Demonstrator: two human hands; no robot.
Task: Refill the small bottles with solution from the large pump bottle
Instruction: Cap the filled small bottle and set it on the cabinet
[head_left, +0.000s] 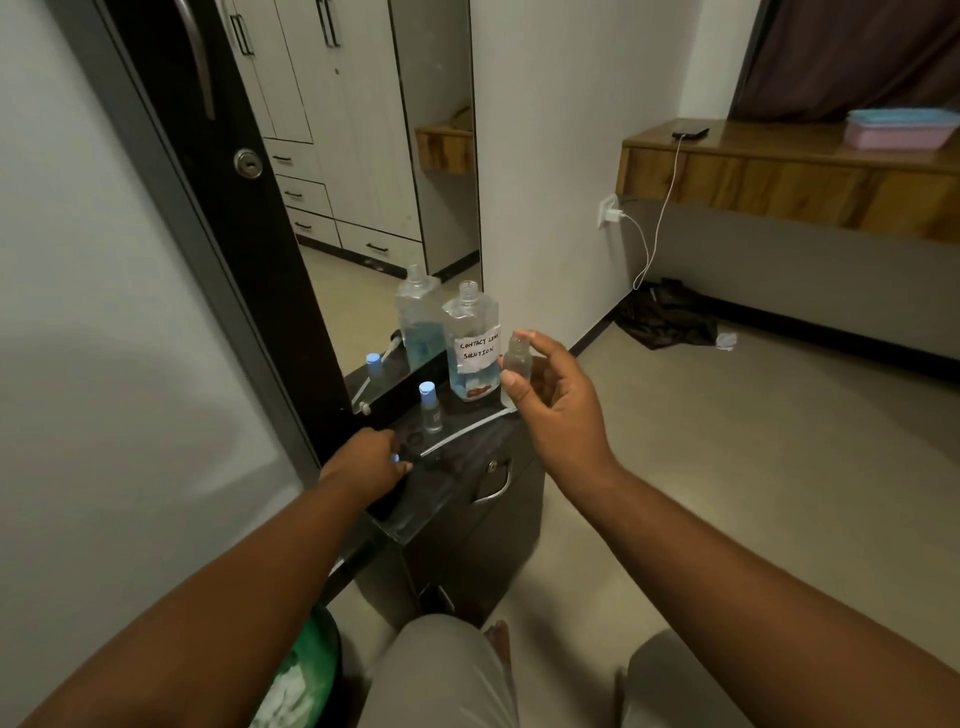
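Place: this was a bedroom or dressing corner in a home.
Far left: a tall mirror (363, 171) reflected a wardrobe (332, 130) with drawers.
Near: a small dark cabinet (467, 499) stood below the mirror.
Far right: a wooden shelf (779, 176) carried a charging phone (691, 133); a curtain (852, 57) hung above.

The large clear bottle (471, 343), uncapped, hand-labelled "CONTACT LENS SOLUTION" and part-filled with blue liquid, is stood upright at frame centre, a blue-capped small bottle (430, 408) lower left of it, an uncapped small bottle (517, 357) held beside its right.
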